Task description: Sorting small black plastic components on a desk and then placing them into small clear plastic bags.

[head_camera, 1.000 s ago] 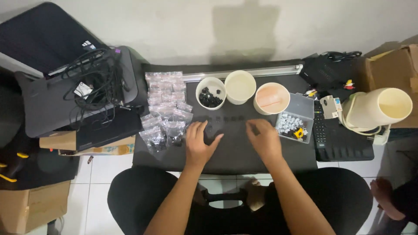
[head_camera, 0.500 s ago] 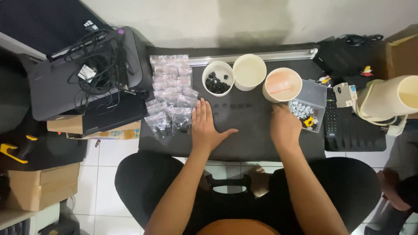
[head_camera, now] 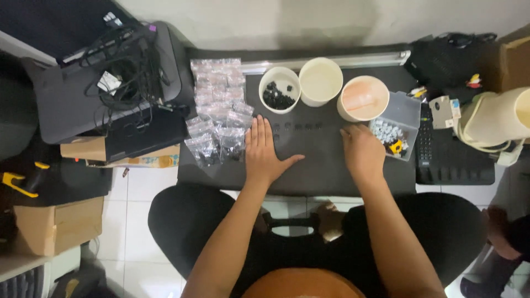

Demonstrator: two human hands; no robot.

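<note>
With the left hand (head_camera: 264, 153) flat, fingers spread, and the right hand (head_camera: 363, 154) loosely curled and empty, the small black parts (head_camera: 298, 127) lying just beyond the fingertips could scatter if either hand sweeps carelessly forward.

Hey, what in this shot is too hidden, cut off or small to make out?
Head view only:
- Small dark parts in the white cup: too small to identify.
- Right hand fingertips: curled under, so any grip is hidden.
- Clear bags: contents blurred.
- Cardboard box: cut off by the right edge.
</note>
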